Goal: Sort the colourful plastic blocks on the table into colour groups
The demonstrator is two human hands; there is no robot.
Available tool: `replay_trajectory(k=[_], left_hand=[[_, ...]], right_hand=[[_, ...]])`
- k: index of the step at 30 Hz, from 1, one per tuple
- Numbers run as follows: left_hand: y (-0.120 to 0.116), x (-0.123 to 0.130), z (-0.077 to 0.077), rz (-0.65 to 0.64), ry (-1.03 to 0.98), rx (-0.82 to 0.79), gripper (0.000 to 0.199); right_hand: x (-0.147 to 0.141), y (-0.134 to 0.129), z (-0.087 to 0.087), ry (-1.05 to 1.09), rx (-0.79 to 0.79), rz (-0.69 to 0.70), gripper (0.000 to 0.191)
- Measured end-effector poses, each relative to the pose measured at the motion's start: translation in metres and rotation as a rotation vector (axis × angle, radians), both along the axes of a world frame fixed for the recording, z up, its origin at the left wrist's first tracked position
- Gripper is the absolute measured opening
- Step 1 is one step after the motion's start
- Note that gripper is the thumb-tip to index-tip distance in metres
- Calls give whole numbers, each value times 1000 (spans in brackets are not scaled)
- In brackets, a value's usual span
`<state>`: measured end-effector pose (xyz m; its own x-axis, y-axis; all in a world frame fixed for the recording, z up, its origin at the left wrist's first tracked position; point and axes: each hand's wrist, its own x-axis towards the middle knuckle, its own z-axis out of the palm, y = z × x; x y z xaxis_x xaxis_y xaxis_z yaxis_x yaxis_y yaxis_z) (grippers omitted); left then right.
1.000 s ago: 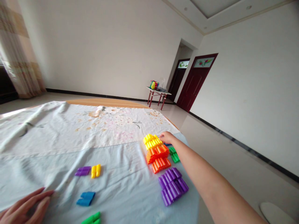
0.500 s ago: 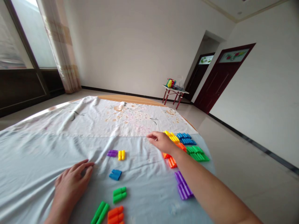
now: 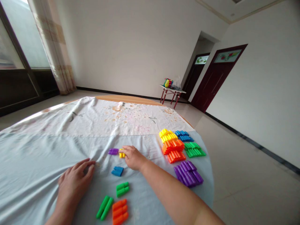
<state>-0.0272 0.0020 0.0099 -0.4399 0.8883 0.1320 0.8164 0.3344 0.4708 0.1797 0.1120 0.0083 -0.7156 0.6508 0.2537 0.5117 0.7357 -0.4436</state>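
Note:
My left hand (image 3: pixel 76 182) lies palm down on the pale blue cloth, its fingers stretched out and holding nothing. At the centre, my right hand (image 3: pixel 132 157) closes its fingers over a small yellow plastic piece (image 3: pixel 122 153), partly hidden beneath them. Just left of it lies a purple piece (image 3: pixel 113 151). Nearer to me are a blue piece (image 3: pixel 117 171), a green piece (image 3: pixel 122 189), a pair of green sticks (image 3: pixel 104 207) and an orange group (image 3: pixel 120 211). The pieces look like short tubes set side by side.
To the right sit stacked groups of yellow (image 3: pixel 167 136), blue (image 3: pixel 184 136), orange (image 3: pixel 173 150), green (image 3: pixel 194 150) and purple tubes (image 3: pixel 188 174), close to the round table's edge. A small side table (image 3: pixel 172 89) with bags stands by the far wall.
My right hand has moved left and toward me, from beside the stacked groups to the small yellow piece. My left hand stays in place. The view has shifted slightly.

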Motion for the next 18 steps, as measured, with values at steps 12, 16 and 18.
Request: replay_trajectory(k=[12, 16, 18], left_hand=[[6, -6, -7, 18, 49, -76, 48], [10, -16, -21, 19, 83, -77, 50], [12, -22, -29, 14, 96, -57, 49]], right_hand=[[21, -16, 2, -63, 22, -228, 28], [36, -22, 6, -61, 16, -243, 28], [44, -27, 9, -53, 13, -272, 27]])
